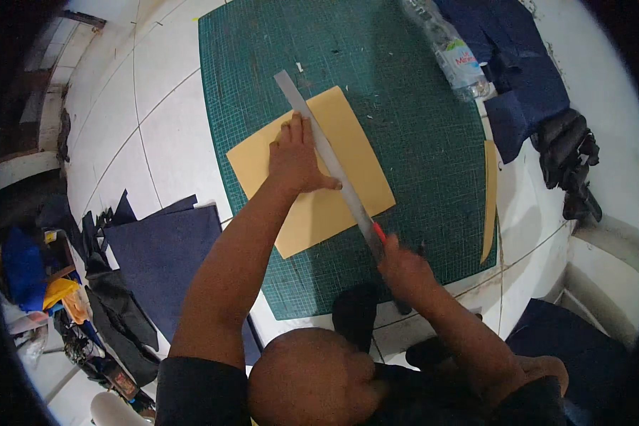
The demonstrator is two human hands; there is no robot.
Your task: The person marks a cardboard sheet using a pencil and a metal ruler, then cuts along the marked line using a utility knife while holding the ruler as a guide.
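Note:
A tan sheet [358, 167], perhaps card, lies at a slant on a green cutting mat [433, 177]. Across it, from upper left to lower right, runs a long metal ruler [330, 153]. My left hand [293, 160] is pressed flat on the sheet and ruler, fingers stretched forward and thumb out to the right along the ruler. Past the sheet's lower right edge, my right hand [405, 270] is closed round a red cutter [379, 231] beside the ruler's near end. The fingers hide most of the cutter, and its blade cannot be made out.
A clear plastic bottle [458, 64] lies at the mat's far right corner, near dark blue fabric [511, 106]. A narrow tan strip [489, 202] rests along the right edge. More dark blue fabric [167, 245] is on the tiled floor to the left, beside clutter [64, 298].

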